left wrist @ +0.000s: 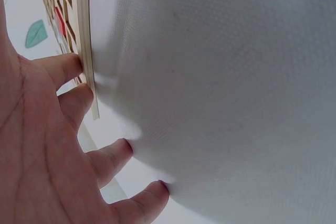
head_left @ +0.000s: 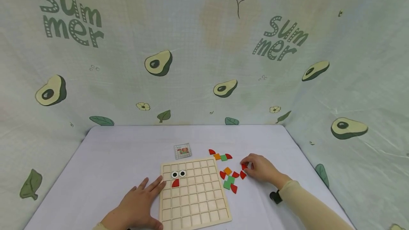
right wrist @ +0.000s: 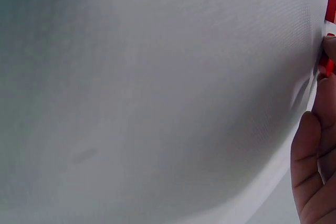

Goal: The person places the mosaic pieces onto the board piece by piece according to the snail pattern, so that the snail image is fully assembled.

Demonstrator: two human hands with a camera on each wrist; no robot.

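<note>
My left hand (head_left: 137, 201) lies spread at the left edge of a wooden grid board (head_left: 203, 197). In the left wrist view, two fingertips touch the board's side (left wrist: 84, 35) and two more rest on the white cloth. Two eye pieces (head_left: 182, 173) sit side by side in the board's upper left cells, with a red quarter-circle piece (head_left: 175, 183) just below. Right of the board, my right hand (head_left: 260, 168) pinches another red quarter-circle piece (right wrist: 326, 65) between thumb and finger, close over the cloth. The fingers partly cover that piece.
Loose red quarter-circle pieces (head_left: 234, 189), green squares (head_left: 230, 179) and orange squares (head_left: 227, 170) lie between the board and my right hand. A small picture card (head_left: 183, 151) with a grid lies beyond the board. A printed cloth wall (head_left: 191, 113) rises behind the table.
</note>
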